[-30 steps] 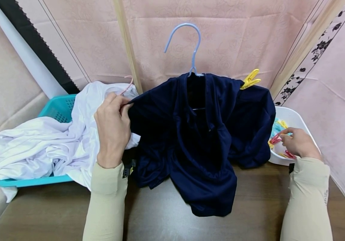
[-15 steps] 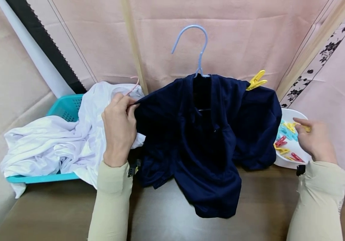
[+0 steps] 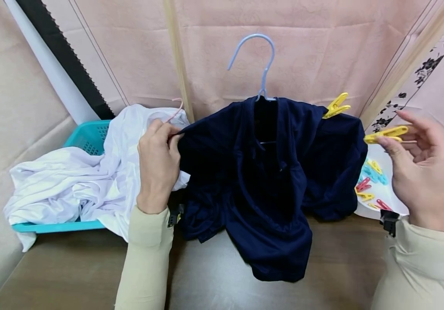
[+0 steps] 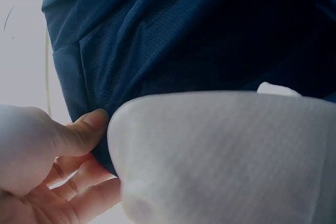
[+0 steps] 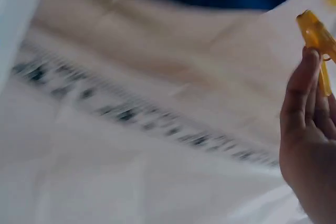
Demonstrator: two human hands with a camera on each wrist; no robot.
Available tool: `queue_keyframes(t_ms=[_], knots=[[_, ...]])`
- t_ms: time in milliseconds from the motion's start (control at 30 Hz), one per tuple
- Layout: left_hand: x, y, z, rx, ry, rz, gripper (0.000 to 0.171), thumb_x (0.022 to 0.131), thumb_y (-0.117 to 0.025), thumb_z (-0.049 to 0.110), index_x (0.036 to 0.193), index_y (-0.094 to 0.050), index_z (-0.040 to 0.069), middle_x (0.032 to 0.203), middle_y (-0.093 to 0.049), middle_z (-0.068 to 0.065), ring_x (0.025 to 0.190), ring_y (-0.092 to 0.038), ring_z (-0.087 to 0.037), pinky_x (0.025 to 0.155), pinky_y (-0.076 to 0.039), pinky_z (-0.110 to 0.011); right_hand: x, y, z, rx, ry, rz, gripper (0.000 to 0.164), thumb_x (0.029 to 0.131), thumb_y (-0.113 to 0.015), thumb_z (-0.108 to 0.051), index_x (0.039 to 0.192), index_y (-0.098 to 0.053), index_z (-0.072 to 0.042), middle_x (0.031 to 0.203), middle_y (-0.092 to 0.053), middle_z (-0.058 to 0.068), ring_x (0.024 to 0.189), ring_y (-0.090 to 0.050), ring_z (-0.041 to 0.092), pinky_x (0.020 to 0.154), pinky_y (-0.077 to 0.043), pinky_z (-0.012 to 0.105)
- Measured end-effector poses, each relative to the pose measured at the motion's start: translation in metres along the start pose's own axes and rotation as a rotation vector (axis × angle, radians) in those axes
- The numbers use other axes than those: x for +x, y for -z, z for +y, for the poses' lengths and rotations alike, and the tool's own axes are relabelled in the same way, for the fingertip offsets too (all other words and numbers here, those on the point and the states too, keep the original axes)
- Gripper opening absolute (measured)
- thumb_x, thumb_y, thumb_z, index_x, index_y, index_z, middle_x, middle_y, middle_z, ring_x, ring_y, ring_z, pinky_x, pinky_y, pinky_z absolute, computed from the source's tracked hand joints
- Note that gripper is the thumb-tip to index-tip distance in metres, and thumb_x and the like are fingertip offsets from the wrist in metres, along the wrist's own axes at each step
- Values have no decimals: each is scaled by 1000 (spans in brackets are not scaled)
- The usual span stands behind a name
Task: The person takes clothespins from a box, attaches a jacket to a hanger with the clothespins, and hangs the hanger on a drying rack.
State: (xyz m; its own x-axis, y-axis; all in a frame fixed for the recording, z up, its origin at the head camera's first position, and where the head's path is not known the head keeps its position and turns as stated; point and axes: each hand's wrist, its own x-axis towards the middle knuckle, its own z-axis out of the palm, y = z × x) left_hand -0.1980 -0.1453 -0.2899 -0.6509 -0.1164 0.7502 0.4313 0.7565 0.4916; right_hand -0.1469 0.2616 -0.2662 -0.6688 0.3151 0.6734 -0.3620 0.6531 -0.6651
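Note:
A dark navy shirt (image 3: 214, 172) hangs on a light blue hanger (image 3: 268, 64) in the middle of the head view. My left hand (image 3: 158, 165) pinches the shirt's left-side sleeve edge between thumb and fingers; the left wrist view shows the thumb (image 4: 94, 121) pressed on the navy cloth. On the shirt's right shoulder a yellow clothespin (image 3: 337, 106) is clipped. My right hand (image 3: 427, 168) holds another yellow clothespin (image 3: 386, 134) between thumb and fingers, right of the shirt and above the white basin. The right wrist view also shows this clothespin (image 5: 317, 38).
At the left, a teal basket (image 3: 86, 133) bears white clothes (image 3: 67, 185), with a pink hanger hook (image 3: 177, 107) beside them. A white basin (image 3: 384, 198) at the right holds yellow, blue and red clothespins. Pink cloth (image 3: 303, 51) backs the brown table (image 3: 214, 280).
My right hand has come up out of the white basin with a yellow clothespin and turned toward the shirt. The left hand keeps its pinch on the sleeve. The head view has shifted slightly.

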Motion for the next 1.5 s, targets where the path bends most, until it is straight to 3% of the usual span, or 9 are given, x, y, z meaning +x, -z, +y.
queue_keyframes(t_ms=[100,200,300,433,767,1067,1200,1333,1500], knots=[[0,1,0,3,-3,-8,6,92,-72,4,89,-73,-2,84,-60,-14,79,-63,-32,74,-48,-42,-3,-11,-37,195,161,-30,38,83,-77,10,120,-72,3,104,-75,-8,90,-69,4,89,-52,13],[0,1,0,9,-6,-15,5,92,-72,2,89,-72,-2,86,-61,-15,80,-62,-33,75,-48,-43,-1,-26,-70,330,328,-149,31,80,-76,15,111,-72,12,103,-79,10,90,-73,10,89,-56,19],[1,2,1,11,-7,-25,5,91,-71,1,89,-72,-3,86,-62,-16,81,-62,-34,76,-48,-43,4,-44,-100,310,488,-266,27,81,-79,10,108,-75,8,99,-78,16,88,-74,7,87,-55,19],[1,2,1,6,-9,-36,5,91,-71,-1,87,-71,-4,85,-62,-17,81,-62,-34,75,-48,-42,13,-75,-133,184,657,-373,20,85,-80,-3,105,-79,-4,95,-80,6,88,-73,3,83,-53,15],[0,2,3,-11,-9,-66,6,92,-68,-4,88,-72,-2,88,-64,-15,84,-63,-33,75,-48,-40,20,-151,-170,76,763,-657,7,87,-77,-12,93,-74,-9,91,-78,1,83,-70,16,82,-54,35],[0,0,7,-11,-42,-64,8,92,-68,-4,87,-73,-1,87,-65,-13,84,-65,-32,77,-52,-43,16,-182,-176,-168,730,-845,15,90,-77,-13,100,-68,-9,87,-70,7,74,-62,20,68,-50,32],[1,-2,6,-14,-52,-68,8,93,-67,-4,88,-73,-1,87,-66,-13,86,-65,-33,79,-51,-43,17,-178,-175,-222,736,-855,41,91,-78,-21,127,-63,-9,96,-69,7,86,-62,22,77,-52,36],[1,-1,5,-14,-45,-65,8,92,-67,-4,88,-73,-1,87,-66,-13,88,-65,-33,80,-51,-43,20,-160,-171,-171,729,-775,66,91,-77,-36,147,-51,-12,116,-69,6,102,-60,24,91,-49,38],[1,0,4,-14,-40,-62,7,93,-68,-2,89,-73,-1,86,-66,-12,88,-66,-32,79,-51,-43,24,-110,-153,5,687,-484,42,96,-72,-29,127,-65,-2,115,-69,11,95,-60,20,88,-47,30]])
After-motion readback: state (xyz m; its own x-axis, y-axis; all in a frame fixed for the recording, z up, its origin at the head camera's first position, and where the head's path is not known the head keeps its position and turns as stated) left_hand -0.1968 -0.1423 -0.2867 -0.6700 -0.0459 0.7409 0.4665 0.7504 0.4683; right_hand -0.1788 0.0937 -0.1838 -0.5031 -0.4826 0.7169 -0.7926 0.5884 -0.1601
